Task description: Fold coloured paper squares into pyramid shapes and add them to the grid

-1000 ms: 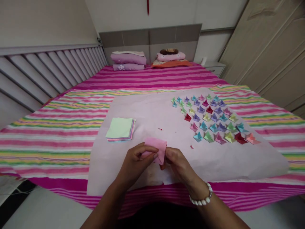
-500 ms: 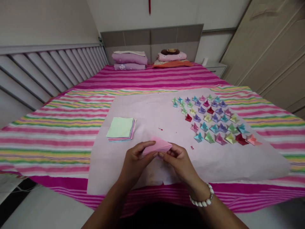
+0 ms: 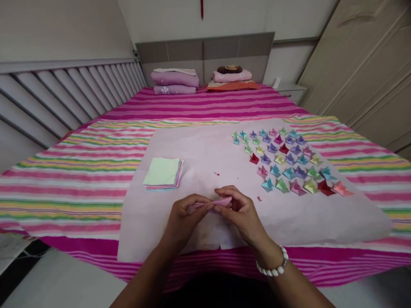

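A folded piece of pink origami paper [image 3: 222,202] is held between both hands above the white sheet [image 3: 199,147]. My left hand [image 3: 186,214] pinches its left end between thumb and fingers. On the other end, my right hand [image 3: 239,209] grips with the thumb in front and fingers behind. The two thumb tips almost meet at the near edge. The paper appears narrow and nearly edge-on, and the fingers cover part of it. A bracelet of white beads [image 3: 274,269] circles my right wrist.
Left on the sheet sits a stack of square coloured papers [image 3: 162,172], pale green on top. Several small folded paper boats [image 3: 290,159] stand in rows at the right. Small red scraps [image 3: 259,199] lie nearby. Beneath is a striped bedspread [image 3: 80,179]; folded bedding [image 3: 175,79] rests by the headboard.
The pink paper has turned from showing a broad face to a narrow, edge-on strip. My right fingers have risen and curled over its far side. My left hand has barely moved.
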### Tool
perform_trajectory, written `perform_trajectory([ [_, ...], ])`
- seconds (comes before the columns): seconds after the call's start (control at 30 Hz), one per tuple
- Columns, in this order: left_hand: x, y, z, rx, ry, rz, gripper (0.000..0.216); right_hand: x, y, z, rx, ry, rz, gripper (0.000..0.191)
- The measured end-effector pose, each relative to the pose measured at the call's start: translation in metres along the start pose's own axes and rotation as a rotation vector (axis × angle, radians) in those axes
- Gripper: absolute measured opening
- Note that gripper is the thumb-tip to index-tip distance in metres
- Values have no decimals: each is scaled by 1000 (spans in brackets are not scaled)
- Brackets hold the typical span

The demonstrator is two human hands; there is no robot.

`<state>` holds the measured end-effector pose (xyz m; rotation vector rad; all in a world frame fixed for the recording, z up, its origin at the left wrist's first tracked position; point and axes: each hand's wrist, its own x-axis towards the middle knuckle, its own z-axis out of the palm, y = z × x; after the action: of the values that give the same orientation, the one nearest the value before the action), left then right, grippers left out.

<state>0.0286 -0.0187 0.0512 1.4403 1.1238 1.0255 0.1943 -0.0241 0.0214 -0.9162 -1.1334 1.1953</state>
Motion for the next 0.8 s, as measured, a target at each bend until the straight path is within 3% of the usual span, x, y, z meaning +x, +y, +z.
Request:
perform_trajectory([
  [0.1, 1, -4, 1, -39, 54, -73, 13, 0, -1, -2, -14, -46, -36, 10],
  [0.27, 4, -15, 5, -274, 151, -187, 20, -1, 2, 1, 117, 22, 58, 14],
  [0.47, 2, -16, 13, -589, 121, -288, 34, -1, 6, 4, 182, 141, -26, 11],
  [0.67, 2, -16, 17, -616, 97, -243, 41, -2, 8, 4, 146, 146, -90, 12],
  [0.8, -2, -18, 21, -563, 62, -295, 23, -5, 6, 6, 94, 134, -135, 12],
])
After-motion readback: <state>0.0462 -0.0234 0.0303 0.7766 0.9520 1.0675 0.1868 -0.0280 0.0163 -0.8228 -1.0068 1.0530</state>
